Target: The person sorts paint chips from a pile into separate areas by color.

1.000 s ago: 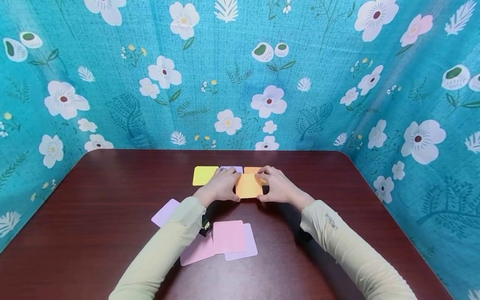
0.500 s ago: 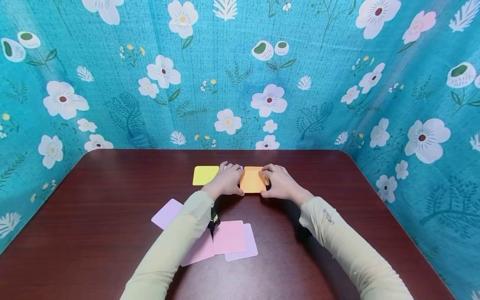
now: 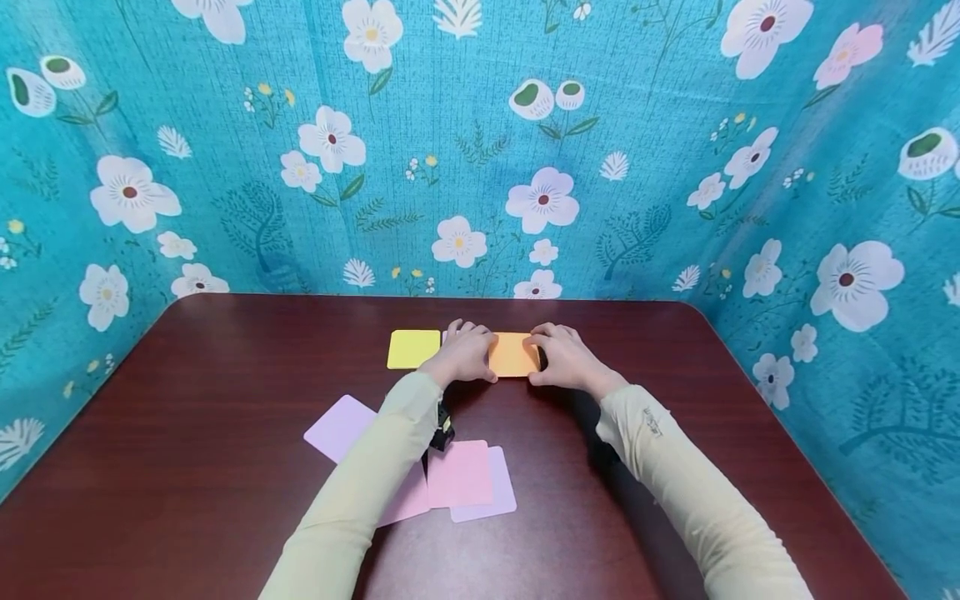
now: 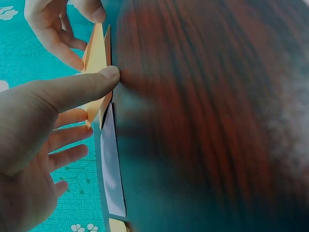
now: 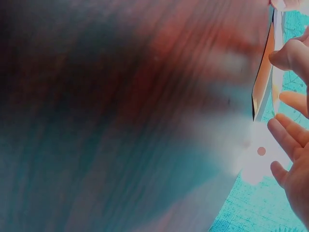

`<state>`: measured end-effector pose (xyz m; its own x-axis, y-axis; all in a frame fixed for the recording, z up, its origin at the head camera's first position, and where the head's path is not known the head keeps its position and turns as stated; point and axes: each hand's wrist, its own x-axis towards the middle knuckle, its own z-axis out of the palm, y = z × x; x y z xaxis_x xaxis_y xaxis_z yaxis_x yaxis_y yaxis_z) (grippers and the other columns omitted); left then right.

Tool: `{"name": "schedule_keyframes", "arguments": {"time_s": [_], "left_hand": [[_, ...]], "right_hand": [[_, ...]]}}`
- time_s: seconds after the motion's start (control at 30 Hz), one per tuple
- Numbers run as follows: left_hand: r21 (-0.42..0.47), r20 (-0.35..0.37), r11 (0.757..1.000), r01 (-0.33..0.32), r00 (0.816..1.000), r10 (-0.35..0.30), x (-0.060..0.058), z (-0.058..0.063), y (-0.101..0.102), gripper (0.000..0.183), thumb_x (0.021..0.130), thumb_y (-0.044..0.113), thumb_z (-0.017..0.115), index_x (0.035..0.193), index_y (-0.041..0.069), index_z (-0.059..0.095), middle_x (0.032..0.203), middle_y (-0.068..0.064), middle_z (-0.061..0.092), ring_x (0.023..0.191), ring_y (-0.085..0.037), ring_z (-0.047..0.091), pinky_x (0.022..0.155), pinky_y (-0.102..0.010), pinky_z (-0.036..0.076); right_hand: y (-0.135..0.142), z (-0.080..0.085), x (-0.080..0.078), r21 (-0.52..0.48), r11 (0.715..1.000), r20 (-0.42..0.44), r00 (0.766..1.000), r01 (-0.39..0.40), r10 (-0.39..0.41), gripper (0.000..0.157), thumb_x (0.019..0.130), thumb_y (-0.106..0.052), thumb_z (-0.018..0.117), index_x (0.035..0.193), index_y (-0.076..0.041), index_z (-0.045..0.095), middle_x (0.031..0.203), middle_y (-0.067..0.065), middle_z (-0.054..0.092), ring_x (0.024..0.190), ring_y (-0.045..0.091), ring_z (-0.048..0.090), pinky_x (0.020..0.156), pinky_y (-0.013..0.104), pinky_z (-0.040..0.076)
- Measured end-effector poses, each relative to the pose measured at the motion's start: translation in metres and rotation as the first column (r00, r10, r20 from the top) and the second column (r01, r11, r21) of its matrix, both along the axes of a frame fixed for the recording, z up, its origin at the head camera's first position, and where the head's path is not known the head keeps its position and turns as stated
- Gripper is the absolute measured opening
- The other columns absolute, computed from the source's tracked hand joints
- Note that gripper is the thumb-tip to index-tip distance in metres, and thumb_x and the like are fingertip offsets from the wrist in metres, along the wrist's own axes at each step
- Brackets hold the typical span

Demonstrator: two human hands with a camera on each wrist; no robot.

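In the head view both hands hold one orange square card level near the back of the table. My left hand pinches its left edge between thumb and fingers. At the opposite edge, my right hand grips it the same way. The left wrist view has the held card close over a second orange card. That lower card also shows in the right wrist view. Beside it lies a lavender card, mostly covered by the left hand in the head view.
A yellow card lies left of the hands. Nearer the front are a pink card overlapping a lavender card, another pink card and a tilted lavender card, partly under the left sleeve. A floral curtain hangs behind the table.
Both hands have carried the orange card back and a little to the right, over the other orange card. The cards at the front have stayed put.
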<state>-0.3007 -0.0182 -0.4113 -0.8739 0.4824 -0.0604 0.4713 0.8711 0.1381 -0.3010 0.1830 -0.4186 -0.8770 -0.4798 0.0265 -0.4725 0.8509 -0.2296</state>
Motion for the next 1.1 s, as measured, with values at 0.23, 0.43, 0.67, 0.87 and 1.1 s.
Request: {"name": "schedule_keyframes", "arguments": {"time_s": [0.23,0.43,0.67,0.87,1.1], "left_hand": [[0.007,0.008,1.000,-0.003,1.000,0.003,-0.007,-0.003,0.007,0.062,0.074,0.041,0.071,0.126,0.013,0.052,0.132,-0.004,0.048,0.123,-0.025,0.037,0.107,-0.050,0.014],[-0.003,0.021,1.000,-0.018,1.000,0.018,-0.013,-0.002,0.012,0.060,0.075,0.041,0.070,0.126,0.014,0.052,0.133,-0.004,0.048,0.123,-0.025,0.036,0.107,-0.050,0.013],[0.003,0.039,0.999,-0.034,0.999,0.034,-0.016,-0.001,0.009,0.062,0.075,0.042,0.070,0.127,0.014,0.052,0.133,-0.004,0.048,0.123,-0.025,0.035,0.107,-0.050,0.011],[0.020,0.062,0.999,-0.027,0.998,0.026,-0.020,-0.004,0.008,0.061,0.075,0.043,0.070,0.126,0.015,0.053,0.132,-0.003,0.049,0.122,-0.024,0.035,0.107,-0.050,0.010],[0.030,0.126,0.999,-0.029,0.992,0.026,-0.022,-0.005,0.008,0.060,0.076,0.041,0.069,0.127,0.015,0.052,0.134,-0.003,0.047,0.122,-0.024,0.033,0.107,-0.050,0.010]], "right_hand": [[0.004,0.000,-0.008,0.007,1.000,0.050,0.998,0.031,-0.031,0.058,0.069,-0.034,0.072,0.119,-0.009,0.058,0.128,0.013,0.045,0.120,0.032,0.036,0.107,0.050,0.016],[0.005,-0.001,-0.015,0.024,0.999,0.056,0.997,0.043,-0.044,0.057,0.069,-0.033,0.072,0.119,-0.008,0.058,0.127,0.014,0.046,0.119,0.031,0.037,0.106,0.050,0.016],[0.001,0.001,-0.018,0.038,0.998,0.068,0.997,0.045,-0.048,0.057,0.069,-0.034,0.073,0.118,-0.009,0.058,0.128,0.013,0.047,0.120,0.028,0.038,0.107,0.050,0.014],[0.001,0.002,-0.021,0.076,0.997,0.058,0.998,0.029,-0.034,0.055,0.069,-0.035,0.072,0.116,-0.009,0.060,0.126,0.013,0.048,0.119,0.027,0.039,0.106,0.052,0.014],[0.000,-0.001,-0.026,0.127,0.992,0.089,0.996,0.003,-0.014,0.054,0.071,-0.037,0.070,0.117,-0.010,0.060,0.127,0.013,0.049,0.121,0.027,0.038,0.106,0.054,0.013]]}}
